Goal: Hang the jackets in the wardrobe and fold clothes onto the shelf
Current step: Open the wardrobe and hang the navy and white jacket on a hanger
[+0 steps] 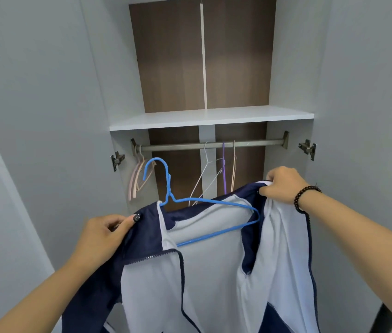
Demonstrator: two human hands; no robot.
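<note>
While both hands pinched the jacket point(209, 272) | left hand point(104, 236), right hand point(283, 185) | blue hanger point(204, 205) between them, hook up-left toward rail point(214, 144) beyond

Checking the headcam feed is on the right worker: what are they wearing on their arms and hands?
Both forearms are bare, with no sleeves in view. The right wrist carries a bracelet of dark round beads. The left hand has no ring or glove showing; its thumbnail is painted dark with a small pale decoration. The right hand is ungloved too.
</note>
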